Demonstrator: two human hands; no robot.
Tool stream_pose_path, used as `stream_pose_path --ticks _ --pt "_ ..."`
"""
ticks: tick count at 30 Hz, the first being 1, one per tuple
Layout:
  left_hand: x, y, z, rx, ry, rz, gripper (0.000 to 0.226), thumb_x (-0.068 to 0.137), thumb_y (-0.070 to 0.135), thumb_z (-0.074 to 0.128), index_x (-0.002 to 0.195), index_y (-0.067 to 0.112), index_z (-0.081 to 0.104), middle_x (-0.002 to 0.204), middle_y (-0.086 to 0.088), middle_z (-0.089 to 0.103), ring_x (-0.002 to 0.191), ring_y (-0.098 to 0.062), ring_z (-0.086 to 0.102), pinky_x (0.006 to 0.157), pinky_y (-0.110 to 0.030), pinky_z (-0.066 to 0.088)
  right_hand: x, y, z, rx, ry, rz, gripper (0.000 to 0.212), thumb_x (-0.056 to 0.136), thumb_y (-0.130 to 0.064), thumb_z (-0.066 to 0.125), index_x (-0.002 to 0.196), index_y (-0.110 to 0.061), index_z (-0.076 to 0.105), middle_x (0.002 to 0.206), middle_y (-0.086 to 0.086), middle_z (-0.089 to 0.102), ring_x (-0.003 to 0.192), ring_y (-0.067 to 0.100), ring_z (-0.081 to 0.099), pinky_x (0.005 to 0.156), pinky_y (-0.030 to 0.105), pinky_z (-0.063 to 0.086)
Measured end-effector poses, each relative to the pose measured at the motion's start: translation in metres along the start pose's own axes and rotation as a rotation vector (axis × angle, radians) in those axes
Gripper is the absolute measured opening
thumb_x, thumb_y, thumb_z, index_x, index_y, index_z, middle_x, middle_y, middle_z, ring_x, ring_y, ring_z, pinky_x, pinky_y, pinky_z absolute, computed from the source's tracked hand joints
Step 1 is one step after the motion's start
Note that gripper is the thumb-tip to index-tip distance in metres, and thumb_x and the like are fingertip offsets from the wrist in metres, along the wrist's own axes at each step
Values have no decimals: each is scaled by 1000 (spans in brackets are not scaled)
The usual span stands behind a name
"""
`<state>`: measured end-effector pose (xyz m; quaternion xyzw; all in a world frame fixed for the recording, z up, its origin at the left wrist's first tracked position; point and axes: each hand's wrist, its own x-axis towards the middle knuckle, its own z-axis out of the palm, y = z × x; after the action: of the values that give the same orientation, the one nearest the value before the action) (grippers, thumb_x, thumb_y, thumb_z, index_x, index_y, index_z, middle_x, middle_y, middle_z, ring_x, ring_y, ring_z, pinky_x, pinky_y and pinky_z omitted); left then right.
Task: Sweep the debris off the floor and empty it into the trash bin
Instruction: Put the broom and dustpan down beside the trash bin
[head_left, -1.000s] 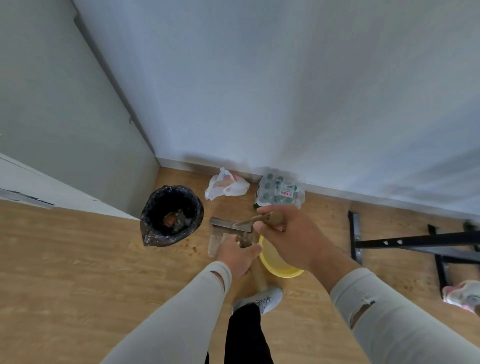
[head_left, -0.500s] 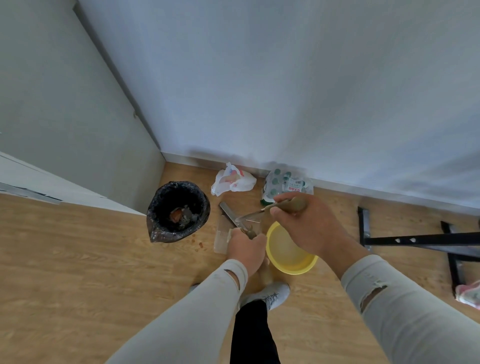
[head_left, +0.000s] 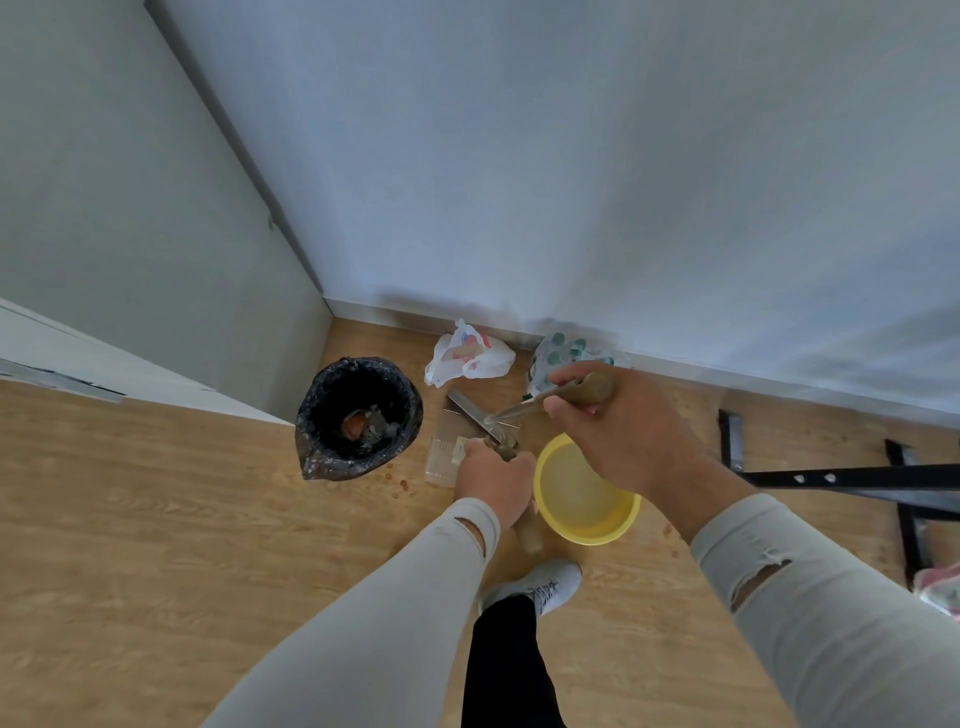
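The trash bin, lined with a black bag, stands on the wooden floor by the wall corner with some rubbish inside. My right hand grips the wooden end of a thin metal shaft that slants down to a grey metal dustpan edge just right of the bin. My left hand grips a second wooden handle, above a pale, translucent brush head on the floor. Small orange crumbs lie beside the bin's base.
A yellow basin sits on the floor under my right forearm. A white plastic bag and a wrapped pack of bottles lie against the baseboard. A black metal frame stands at right. My shoe is below the basin.
The grey metal dustpan edge has turned from level to slanted. Both hands keep their grips and have shifted slightly, staying just right of the bin.
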<state>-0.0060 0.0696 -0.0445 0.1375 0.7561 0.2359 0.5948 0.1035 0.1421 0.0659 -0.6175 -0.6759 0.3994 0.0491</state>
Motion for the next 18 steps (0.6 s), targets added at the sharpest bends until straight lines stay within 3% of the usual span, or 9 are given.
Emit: stream_pose_path --ticks 7,10,12,14,18 --pt "0 0 3 138 6 -1 51 98 20 55 144 2 42 72 -3 62 46 -19 62 54 -29 57 4 -8 -5 -63 -25 -20 22 93 -34 66 115 -37 69 101 -8 68 91 11 60 66 5 37" --pt "-2 4 6 182 29 -8 46 95 24 56 135 5 44 73 -4 67 66 -28 75 75 -40 66 6 -12 -6 -79 -31 -20 23 93 -35 66 116 -38 69 101 -9 67 88 9 59 64 5 35" --pt "0 4 9 197 53 -26 46 92 28 56 131 7 45 85 -8 72 80 -34 79 84 -48 65 7 -13 -6 -75 -36 -19 23 92 -35 66 115 -39 69 100 -10 67 84 5 59 63 6 36" --pt "3 1 11 186 57 -21 50 85 32 55 128 8 46 96 -12 74 86 -37 78 85 -51 65 8 -13 -6 -74 -41 -17 21 92 -35 67 112 -39 69 101 -10 69 83 3 59 63 7 37" --pt "5 -1 14 129 58 -16 44 82 32 56 120 11 48 96 -11 73 84 -37 79 82 -52 66 9 -12 -4 -67 -46 -8 18 90 -35 68 108 -39 69 99 -9 71 84 1 61 65 10 40"
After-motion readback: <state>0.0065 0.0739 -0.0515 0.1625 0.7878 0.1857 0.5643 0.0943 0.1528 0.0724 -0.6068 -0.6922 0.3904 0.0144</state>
